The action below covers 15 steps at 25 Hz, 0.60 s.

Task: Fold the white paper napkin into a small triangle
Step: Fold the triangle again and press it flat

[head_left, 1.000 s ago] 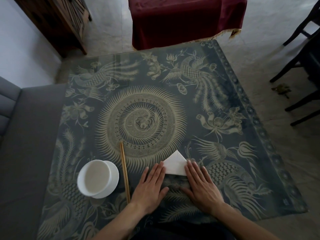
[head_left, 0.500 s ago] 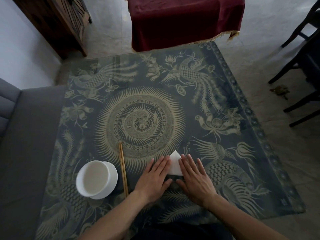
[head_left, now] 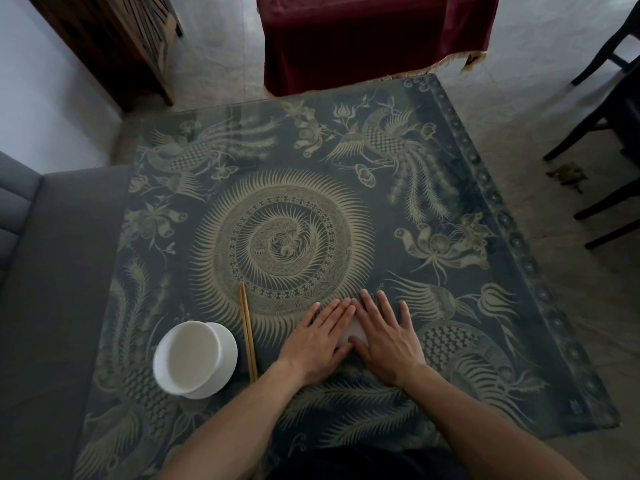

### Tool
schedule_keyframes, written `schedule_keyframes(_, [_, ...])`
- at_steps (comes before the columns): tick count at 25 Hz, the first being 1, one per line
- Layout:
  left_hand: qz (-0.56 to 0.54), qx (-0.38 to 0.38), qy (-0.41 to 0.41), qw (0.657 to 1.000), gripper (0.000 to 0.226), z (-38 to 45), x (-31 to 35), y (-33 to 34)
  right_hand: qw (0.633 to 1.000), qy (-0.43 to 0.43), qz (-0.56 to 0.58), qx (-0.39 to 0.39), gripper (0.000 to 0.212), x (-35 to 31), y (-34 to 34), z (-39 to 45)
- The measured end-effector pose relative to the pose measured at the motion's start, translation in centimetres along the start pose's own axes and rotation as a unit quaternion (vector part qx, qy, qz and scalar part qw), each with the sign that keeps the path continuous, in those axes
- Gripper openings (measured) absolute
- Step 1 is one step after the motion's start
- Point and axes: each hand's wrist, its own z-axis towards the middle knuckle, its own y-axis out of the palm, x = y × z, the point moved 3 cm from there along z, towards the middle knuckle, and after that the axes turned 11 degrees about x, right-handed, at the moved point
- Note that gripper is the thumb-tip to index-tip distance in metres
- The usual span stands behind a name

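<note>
The white paper napkin (head_left: 354, 331) lies folded on the patterned table (head_left: 433, 188) near its front edge. Only a narrow white strip of it shows between my two hands. My left hand (head_left: 317, 342) lies flat, palm down, over the napkin's left part, fingers stretched forward. My right hand (head_left: 389, 341) lies flat over its right part in the same way. The two hands touch at the index fingers and thumbs. Neither hand grips the paper, and the napkin's shape under them is hidden.
A white bowl on a saucer (head_left: 194, 358) stands left of my hands, with a pair of wooden chopsticks (head_left: 248, 334) between it and my left hand. A grey sofa (head_left: 52, 306) borders the table on the left, a red-draped table (head_left: 374, 39) stands beyond, and dark chairs (head_left: 609, 126) at right.
Both hands have slid forward and together over the napkin. Its white triangular tip, plainly visible a second ago, is now almost wholly covered.
</note>
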Motion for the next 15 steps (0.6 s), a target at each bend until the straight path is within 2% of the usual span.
schedule_keyframes(6, [-0.005, 0.027, -0.027, 0.999, 0.068, -0.2, 0.7, -0.4, 0.999, -0.001, 0.032, 0.015, 0.071, 0.1, -0.3, -0.6])
schedule_keyframes(10, [-0.008, 0.028, -0.01, 1.0, 0.071, -1.5, 2.3, 0.8, 0.997, -0.054, 0.04, 0.042, 0.072, -0.1, 0.3, -3.5])
schedule_keyframes(15, [0.003, 0.027, -0.035, 0.999, 0.07, -3.3, 1.8, 1.0, 0.998, -0.032, 0.033, 0.047, 0.072, 0.8, 1.2, -5.0])
